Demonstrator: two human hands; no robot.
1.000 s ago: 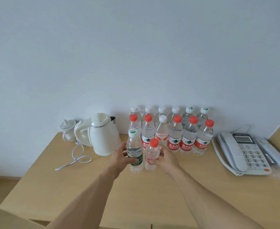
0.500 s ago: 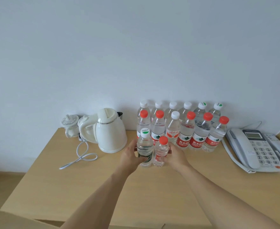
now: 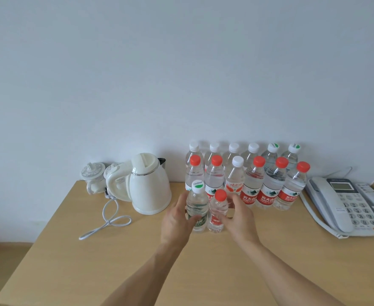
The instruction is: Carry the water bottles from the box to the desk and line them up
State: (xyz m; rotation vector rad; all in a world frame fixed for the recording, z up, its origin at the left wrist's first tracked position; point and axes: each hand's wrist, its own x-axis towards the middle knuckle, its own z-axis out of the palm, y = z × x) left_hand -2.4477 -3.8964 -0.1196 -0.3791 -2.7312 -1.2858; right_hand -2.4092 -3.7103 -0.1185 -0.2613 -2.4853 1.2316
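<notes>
Two bottles stand side by side on the wooden desk (image 3: 214, 272), just in front of the lined-up bottles. My left hand (image 3: 176, 219) wraps the taller one, a green-label bottle (image 3: 197, 206) with a white cap. My right hand (image 3: 239, 217) holds the small red-cap bottle (image 3: 218, 212), its upper fingers slightly spread. Behind them stand a front row of bottles (image 3: 251, 184), mostly red-capped, and a back row of white-cap bottles (image 3: 243, 151) against the wall. The box is out of view.
A white electric kettle (image 3: 148, 186) stands left of the bottles, its cord (image 3: 106, 220) looped on the desk. A small white lidded pot (image 3: 93, 177) sits behind it. A grey desk phone (image 3: 345, 204) lies at the right edge.
Both hands stay on the two bottles in front of the rows. The bottles now stand on the desk, and my right hand's fingers have loosened a little. My view has shifted slightly.
</notes>
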